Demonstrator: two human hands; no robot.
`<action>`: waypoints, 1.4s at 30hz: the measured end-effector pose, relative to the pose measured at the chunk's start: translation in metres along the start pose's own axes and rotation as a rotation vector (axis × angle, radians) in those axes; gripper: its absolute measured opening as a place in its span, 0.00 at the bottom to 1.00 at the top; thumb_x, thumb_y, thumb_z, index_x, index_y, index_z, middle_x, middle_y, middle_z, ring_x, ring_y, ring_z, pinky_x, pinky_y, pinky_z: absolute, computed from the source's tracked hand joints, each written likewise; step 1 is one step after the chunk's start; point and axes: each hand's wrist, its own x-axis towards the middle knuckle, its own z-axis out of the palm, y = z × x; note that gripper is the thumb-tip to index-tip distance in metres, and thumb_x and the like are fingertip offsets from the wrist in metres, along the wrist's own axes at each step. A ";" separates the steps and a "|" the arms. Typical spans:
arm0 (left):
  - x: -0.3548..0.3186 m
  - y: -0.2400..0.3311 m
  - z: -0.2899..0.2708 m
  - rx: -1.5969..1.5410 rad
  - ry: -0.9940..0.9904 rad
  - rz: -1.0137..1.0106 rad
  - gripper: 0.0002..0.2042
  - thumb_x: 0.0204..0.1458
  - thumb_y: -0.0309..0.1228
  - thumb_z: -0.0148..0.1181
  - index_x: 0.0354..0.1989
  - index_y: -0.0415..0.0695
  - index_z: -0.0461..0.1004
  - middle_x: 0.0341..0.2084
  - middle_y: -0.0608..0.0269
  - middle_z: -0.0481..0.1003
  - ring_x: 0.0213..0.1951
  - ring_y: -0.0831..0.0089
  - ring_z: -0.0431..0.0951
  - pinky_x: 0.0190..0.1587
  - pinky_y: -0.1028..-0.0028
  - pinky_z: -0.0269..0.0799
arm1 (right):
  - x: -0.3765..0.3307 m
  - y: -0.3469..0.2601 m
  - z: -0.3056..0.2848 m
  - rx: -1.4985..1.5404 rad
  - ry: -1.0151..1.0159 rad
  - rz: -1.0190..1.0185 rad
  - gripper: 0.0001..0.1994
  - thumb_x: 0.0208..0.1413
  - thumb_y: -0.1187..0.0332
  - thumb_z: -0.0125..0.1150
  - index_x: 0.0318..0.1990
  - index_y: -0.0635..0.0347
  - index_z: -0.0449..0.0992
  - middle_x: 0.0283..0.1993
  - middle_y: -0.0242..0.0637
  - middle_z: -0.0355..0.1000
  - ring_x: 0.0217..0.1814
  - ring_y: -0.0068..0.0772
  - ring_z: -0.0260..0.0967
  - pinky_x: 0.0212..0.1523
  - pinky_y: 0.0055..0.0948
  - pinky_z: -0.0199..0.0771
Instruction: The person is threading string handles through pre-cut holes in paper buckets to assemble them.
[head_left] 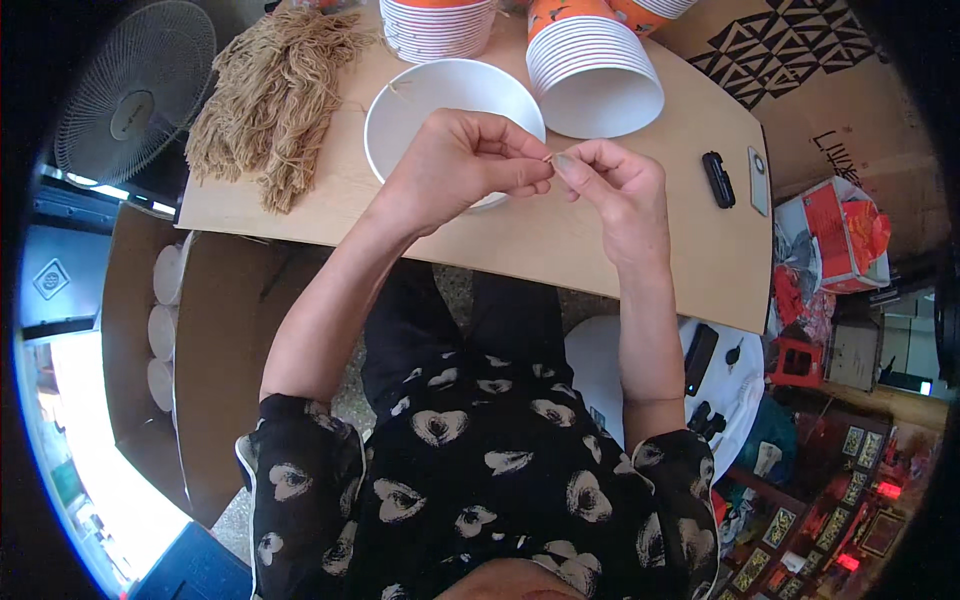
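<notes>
My left hand [455,165] and my right hand [625,190] meet above the table's front part, both closed in a pinch. Their thumbs and fingertips touch around something tiny and light brown, too small to name. Just behind my left hand is a wide white paper bowl [425,95], its inside showing and partly hidden by that hand. A thin tan strand [398,88] lies near its rim. To the left, a thick bundle of tan strings [280,95] lies over the table [690,245].
Stacked paper tubs with orange sides [595,65] lie tipped at the back, beside another stack [440,35]. A black case-like object [717,180] and a phone-shaped object [758,180] lie at the right. Left are a fan [132,115] and an open carton [225,350] with white tubs.
</notes>
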 end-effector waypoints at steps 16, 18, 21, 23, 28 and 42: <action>-0.002 0.001 -0.001 -0.053 0.002 -0.057 0.08 0.56 0.24 0.63 0.42 0.33 0.78 0.34 0.56 0.81 0.34 0.75 0.83 0.38 0.80 0.79 | -0.004 -0.007 0.000 -0.021 -0.012 -0.034 0.06 0.58 0.74 0.64 0.40 0.67 0.78 0.33 0.29 0.75 0.35 0.15 0.70 0.37 0.17 0.70; -0.003 0.001 0.000 -0.054 -0.008 -0.056 0.08 0.56 0.24 0.63 0.42 0.33 0.77 0.34 0.57 0.81 0.35 0.75 0.83 0.38 0.80 0.79 | -0.005 -0.005 0.001 0.018 -0.042 -0.039 0.06 0.58 0.75 0.64 0.41 0.68 0.78 0.35 0.29 0.76 0.36 0.15 0.71 0.38 0.17 0.71; -0.002 0.002 0.001 -0.039 -0.017 -0.061 0.08 0.56 0.24 0.63 0.42 0.33 0.77 0.33 0.57 0.81 0.35 0.75 0.83 0.38 0.80 0.79 | -0.004 -0.001 -0.003 0.024 -0.060 -0.050 0.06 0.57 0.77 0.63 0.41 0.68 0.78 0.37 0.31 0.76 0.38 0.16 0.72 0.40 0.18 0.72; -0.003 0.001 0.000 -0.030 -0.014 -0.057 0.08 0.56 0.24 0.63 0.42 0.34 0.77 0.33 0.57 0.81 0.35 0.75 0.83 0.38 0.80 0.79 | -0.004 0.000 -0.003 0.009 -0.082 -0.042 0.06 0.56 0.77 0.64 0.40 0.67 0.78 0.36 0.30 0.76 0.38 0.16 0.72 0.40 0.18 0.73; -0.006 0.003 0.000 -0.027 0.001 -0.063 0.07 0.56 0.23 0.63 0.42 0.36 0.76 0.32 0.59 0.81 0.34 0.76 0.82 0.37 0.81 0.78 | -0.004 0.005 -0.003 -0.113 -0.106 -0.211 0.07 0.56 0.76 0.64 0.41 0.67 0.78 0.36 0.30 0.77 0.38 0.17 0.72 0.41 0.19 0.73; -0.011 0.001 -0.001 0.013 -0.035 -0.001 0.05 0.54 0.19 0.62 0.39 0.35 0.76 0.29 0.58 0.81 0.34 0.75 0.83 0.38 0.79 0.80 | -0.005 0.006 -0.006 0.036 -0.200 -0.021 0.10 0.57 0.74 0.64 0.45 0.68 0.78 0.41 0.35 0.78 0.41 0.20 0.73 0.44 0.20 0.73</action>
